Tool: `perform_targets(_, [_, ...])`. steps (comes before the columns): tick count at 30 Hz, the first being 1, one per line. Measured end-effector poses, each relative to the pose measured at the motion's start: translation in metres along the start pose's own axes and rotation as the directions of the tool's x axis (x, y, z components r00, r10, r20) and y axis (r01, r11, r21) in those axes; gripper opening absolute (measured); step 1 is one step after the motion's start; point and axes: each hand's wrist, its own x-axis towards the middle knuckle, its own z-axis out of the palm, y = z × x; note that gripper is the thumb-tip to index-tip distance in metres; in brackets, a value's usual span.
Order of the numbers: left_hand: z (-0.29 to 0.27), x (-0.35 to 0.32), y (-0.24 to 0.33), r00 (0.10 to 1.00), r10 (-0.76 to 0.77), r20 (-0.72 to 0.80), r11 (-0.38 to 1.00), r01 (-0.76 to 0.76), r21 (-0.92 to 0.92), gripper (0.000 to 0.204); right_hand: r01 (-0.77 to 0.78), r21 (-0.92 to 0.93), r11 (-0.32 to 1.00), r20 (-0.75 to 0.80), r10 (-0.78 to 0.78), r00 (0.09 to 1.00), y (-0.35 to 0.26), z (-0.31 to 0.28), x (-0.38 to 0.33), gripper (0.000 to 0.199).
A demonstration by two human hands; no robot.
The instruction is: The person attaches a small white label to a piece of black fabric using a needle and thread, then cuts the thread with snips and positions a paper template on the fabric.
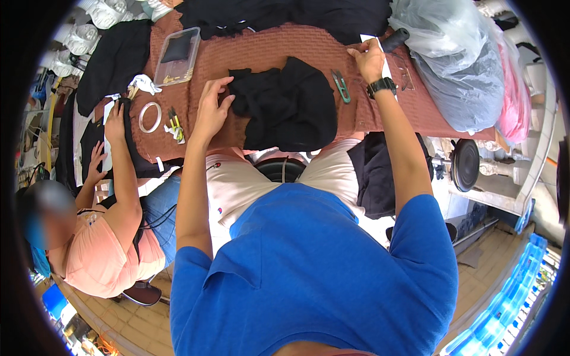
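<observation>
Fingers of my left hand are parted from the thumb, with no pinch visible, at the left edge of the rumpled black fabric piece, which lies before me on the reddish-brown textured tablecloth. Fingers of my right hand curl over the flat white sheet; I cannot tell whether they grip it. Judged step: arranging the fabric. Next move calls for 2 steady hands, avoiding the green-handled snips.
</observation>
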Motion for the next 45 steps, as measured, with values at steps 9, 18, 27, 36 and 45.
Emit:
perform_targets(9, [0.007,0.038,-0.009,0.982,0.178,0.054,0.971,-0.185,0.153,0.018,0.551,0.262,0.792,0.266,-0.608,0.748,-0.148,0.002,-0.166,0.040])
perform_targets(18, [-0.104,0.043,0.088,0.995,0.017,0.094,0.736,0.051,-0.675,0.011,-0.216,0.784,0.583,0.528,-0.442,0.725,-0.165,-0.066,-0.057,0.022])
perform_targets(27, [-0.061,0.034,0.024,0.869,-0.404,0.286,0.783,0.490,-0.384,0.096,-0.664,0.541,0.516,0.832,-0.211,0.514,-0.123,-0.011,-0.057,0.061])
perform_targets(36, [-0.063,0.002,0.005,0.898,-0.075,0.433,0.265,0.437,-0.860,0.045,-0.737,0.612,0.289,0.791,-0.209,0.575,-0.120,-0.056,-0.061,0.044])
perform_targets(45, [-0.119,0.037,0.084,0.966,-0.257,0.008,0.440,0.124,-0.889,0.039,-0.545,0.816,0.193,0.578,-0.300,0.759,-0.117,-0.133,0.023,0.029])
